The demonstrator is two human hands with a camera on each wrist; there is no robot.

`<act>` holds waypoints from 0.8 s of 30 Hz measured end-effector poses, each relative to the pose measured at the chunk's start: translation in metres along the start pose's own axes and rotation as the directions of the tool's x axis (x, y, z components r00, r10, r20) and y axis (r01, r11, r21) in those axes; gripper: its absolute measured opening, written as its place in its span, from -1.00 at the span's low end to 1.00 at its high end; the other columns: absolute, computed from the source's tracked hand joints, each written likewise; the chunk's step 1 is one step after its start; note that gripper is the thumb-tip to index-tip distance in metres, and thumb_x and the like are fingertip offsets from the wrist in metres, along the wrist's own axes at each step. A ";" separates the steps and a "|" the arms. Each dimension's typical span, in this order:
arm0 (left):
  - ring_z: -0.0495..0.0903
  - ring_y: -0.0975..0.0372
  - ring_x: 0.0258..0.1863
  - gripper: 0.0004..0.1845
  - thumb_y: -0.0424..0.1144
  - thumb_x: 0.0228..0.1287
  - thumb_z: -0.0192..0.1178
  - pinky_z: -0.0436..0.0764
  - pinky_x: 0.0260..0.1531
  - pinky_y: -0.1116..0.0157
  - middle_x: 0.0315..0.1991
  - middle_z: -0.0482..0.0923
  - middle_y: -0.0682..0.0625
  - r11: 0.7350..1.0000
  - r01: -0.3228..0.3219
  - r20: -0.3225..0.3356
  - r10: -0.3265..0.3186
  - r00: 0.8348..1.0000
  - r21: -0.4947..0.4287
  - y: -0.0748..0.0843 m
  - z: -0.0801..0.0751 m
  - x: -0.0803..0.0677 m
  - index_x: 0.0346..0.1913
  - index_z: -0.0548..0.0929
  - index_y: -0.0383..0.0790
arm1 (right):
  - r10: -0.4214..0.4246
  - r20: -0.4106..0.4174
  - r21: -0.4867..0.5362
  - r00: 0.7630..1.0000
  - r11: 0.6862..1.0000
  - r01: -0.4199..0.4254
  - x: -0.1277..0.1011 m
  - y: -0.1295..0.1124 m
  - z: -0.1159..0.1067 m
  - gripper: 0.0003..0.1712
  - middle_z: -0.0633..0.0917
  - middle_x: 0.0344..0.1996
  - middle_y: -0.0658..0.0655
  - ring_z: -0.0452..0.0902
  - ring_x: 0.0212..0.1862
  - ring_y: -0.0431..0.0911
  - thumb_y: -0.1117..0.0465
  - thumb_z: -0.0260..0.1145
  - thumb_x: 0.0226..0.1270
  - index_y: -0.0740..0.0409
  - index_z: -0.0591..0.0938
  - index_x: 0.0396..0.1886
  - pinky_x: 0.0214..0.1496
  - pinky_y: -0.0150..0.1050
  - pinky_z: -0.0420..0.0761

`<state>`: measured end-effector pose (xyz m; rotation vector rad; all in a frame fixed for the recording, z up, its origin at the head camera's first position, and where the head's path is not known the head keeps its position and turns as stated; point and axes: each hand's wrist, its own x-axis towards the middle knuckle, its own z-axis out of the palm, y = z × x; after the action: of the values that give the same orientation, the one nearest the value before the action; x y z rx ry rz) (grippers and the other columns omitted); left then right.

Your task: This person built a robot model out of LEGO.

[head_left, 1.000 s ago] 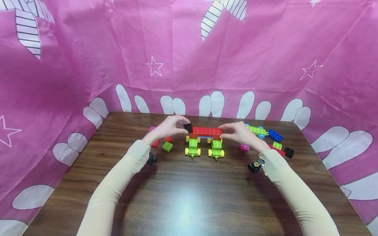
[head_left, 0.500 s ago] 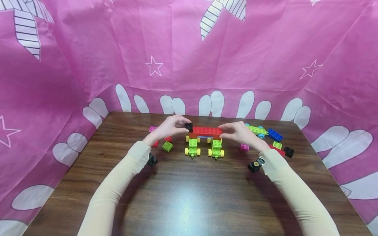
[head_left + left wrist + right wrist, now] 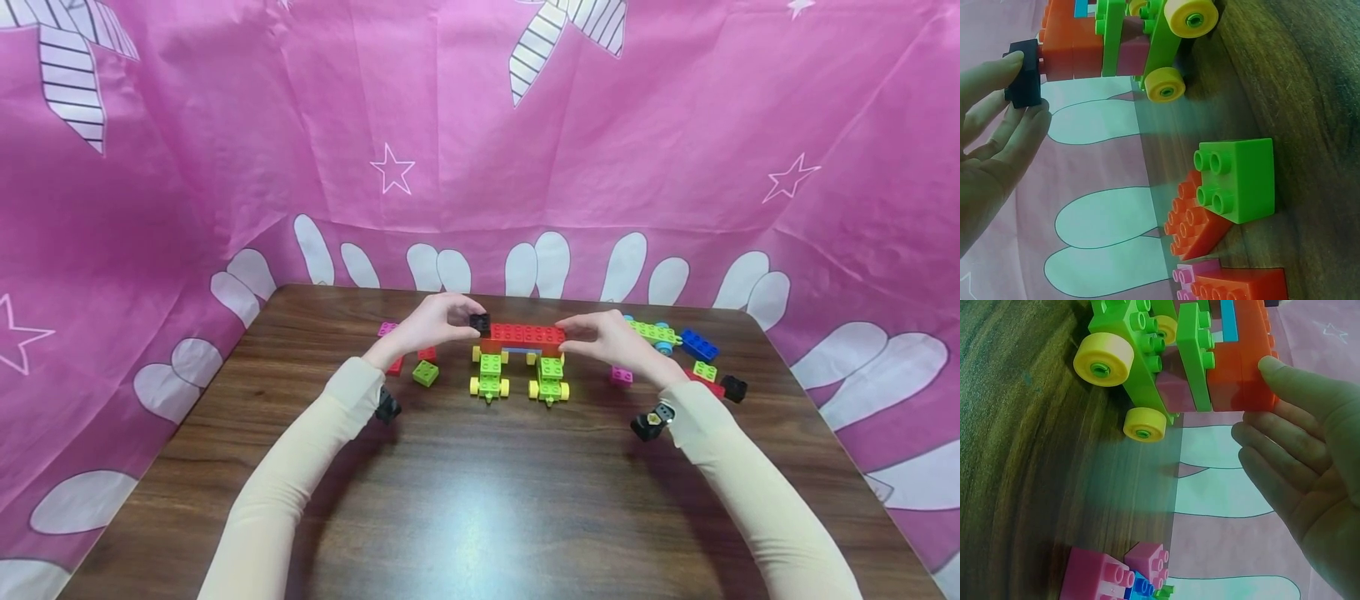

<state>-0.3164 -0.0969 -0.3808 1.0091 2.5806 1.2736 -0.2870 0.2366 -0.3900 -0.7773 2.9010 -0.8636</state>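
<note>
While my left hand (image 3: 431, 325) pinches a small black brick (image 3: 479, 322) against the red beam's (image 3: 527, 334) left end, my right hand (image 3: 611, 337) steadies the other end with fairly straight fingers, toward the table's (image 3: 480, 500) far edge.

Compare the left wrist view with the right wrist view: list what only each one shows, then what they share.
Only the left wrist view shows the left hand pinching a small black brick at the end of the red beam, plus a loose green brick beside red bricks on the table.

Only the right wrist view shows the right hand, its fingertips against the beam's other end, and loose pink bricks.

Both show the red beam, the green wheeled bases with yellow wheels, and the dark wooden table.
</note>
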 end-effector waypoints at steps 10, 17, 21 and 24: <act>0.70 0.03 0.03 -0.62 -0.36 0.20 0.38 0.68 0.09 0.20 0.01 0.66 -0.20 1.000 0.023 0.039 -0.023 0.999 -0.012 0.003 -0.001 0.003 0.09 0.66 -0.31 | 0.003 -0.006 0.011 1.000 1.000 -0.003 -0.001 0.002 -0.001 -0.53 0.76 0.05 0.10 0.68 0.12 0.00 0.00 0.41 0.28 0.05 0.67 0.15 0.15 0.05 0.65; 0.71 0.02 0.02 -0.63 -0.36 0.19 0.38 0.69 0.07 0.21 0.01 0.68 -0.20 0.999 0.033 0.044 -0.033 0.999 0.002 0.003 -0.001 0.007 0.08 0.67 -0.31 | 0.007 -0.001 0.019 1.000 1.000 -0.007 0.000 0.002 0.000 -0.51 0.75 0.06 0.12 0.67 0.13 0.05 -0.03 0.41 0.28 0.05 0.67 0.16 0.16 0.08 0.65; 0.71 0.03 0.02 -0.63 -0.36 0.19 0.38 0.69 0.06 0.24 0.02 0.67 -0.19 0.999 0.039 0.049 -0.039 0.998 0.004 0.003 -0.001 0.007 0.08 0.67 -0.31 | 0.010 0.003 0.023 1.000 1.000 -0.010 0.000 0.004 0.000 -0.51 0.75 0.06 0.12 0.67 0.13 0.05 -0.02 0.41 0.29 0.06 0.67 0.16 0.16 0.08 0.64; 0.72 0.04 0.01 -0.63 -0.36 0.19 0.38 0.70 0.05 0.25 0.02 0.68 -0.18 0.999 0.037 0.051 -0.037 0.998 0.009 0.003 -0.001 0.008 0.09 0.67 -0.30 | 0.013 0.000 0.024 1.000 1.000 -0.013 0.000 0.004 0.000 -0.52 0.75 0.05 0.12 0.67 0.12 0.05 -0.02 0.41 0.29 0.06 0.68 0.15 0.16 0.09 0.64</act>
<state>-0.3213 -0.0913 -0.3767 0.9771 2.5558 1.2139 -0.2884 0.2397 -0.3924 -0.7556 2.8872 -0.8956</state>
